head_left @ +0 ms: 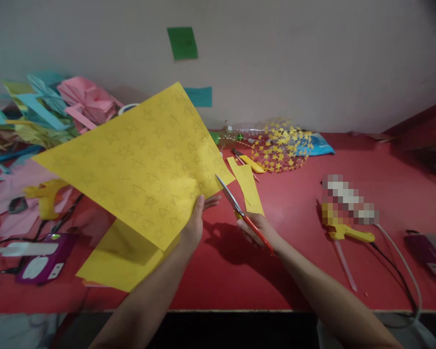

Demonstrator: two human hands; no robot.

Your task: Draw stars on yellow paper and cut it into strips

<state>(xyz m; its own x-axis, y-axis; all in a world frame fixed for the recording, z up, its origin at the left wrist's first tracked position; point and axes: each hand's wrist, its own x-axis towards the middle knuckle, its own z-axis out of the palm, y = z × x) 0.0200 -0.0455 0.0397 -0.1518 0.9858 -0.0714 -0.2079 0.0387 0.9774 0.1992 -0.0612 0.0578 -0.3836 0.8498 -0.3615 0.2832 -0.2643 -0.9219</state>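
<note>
A large yellow sheet of paper (pixel 131 155), covered with hand-drawn stars, is held tilted above the table. My left hand (pixel 196 220) grips it by the lower right edge, thumb on the drawn side, the other fingers partly behind. In my right hand (pixel 256 230) is a pair of scissors (pixel 247 218) with red handles. Their blades point up and left and meet the sheet's right-hand part, by the edge. Whether the blades are apart is hard to make out. More yellow paper (pixel 119 257) lies beneath the sheet, and yellow strips (pixel 249 186) lie just beyond the scissors.
On the red table (pixel 276 286) a yellow glue gun (pixel 349 232) lies right and another glue gun (pixel 47 196) left, near a purple box (pixel 45 259). A star-covered clear ball (pixel 281 148) sits at the back. Crumpled coloured paper (pixel 89 99) piles up at the left.
</note>
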